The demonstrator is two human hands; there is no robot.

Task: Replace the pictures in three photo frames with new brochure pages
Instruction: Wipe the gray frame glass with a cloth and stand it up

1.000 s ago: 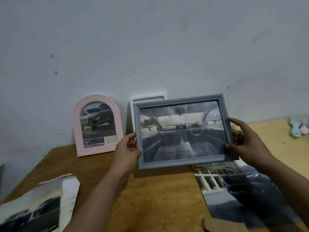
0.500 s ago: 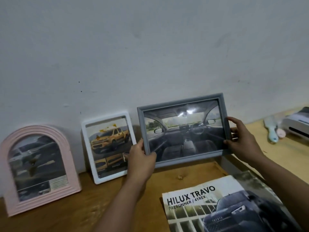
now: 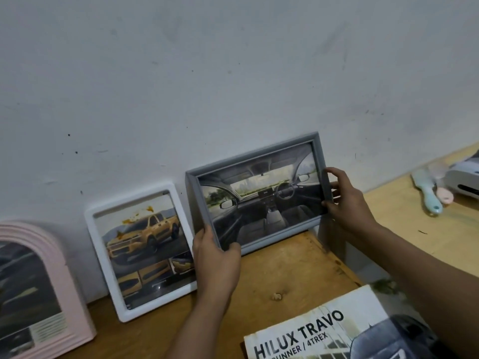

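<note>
A grey rectangular photo frame (image 3: 259, 193) with a car-interior picture stands tilted against the white wall on the wooden table. My left hand (image 3: 215, 260) grips its lower left corner, thumb on the front. My right hand (image 3: 347, 200) holds its right edge, fingers curled round the side. To its left a white frame (image 3: 141, 251) with a yellow pickup picture leans on the wall. A pink arched frame (image 3: 39, 294) with a dark car picture stands at the far left. A brochure (image 3: 334, 330) headed "HILUX TRAVO" lies at the bottom right.
The wooden table (image 3: 285, 270) ends at its right edge near the grey frame, with a gap and a lighter second table (image 3: 414, 229) beyond. On that lie a pale blue brush (image 3: 426, 193), a pink handle (image 3: 444, 195) and a white device (image 3: 464, 180).
Both hands have carried the grey frame from mid-air back and down to the wall, right of the white frame. The view has swung right, so the pink frame sits at the left edge.
</note>
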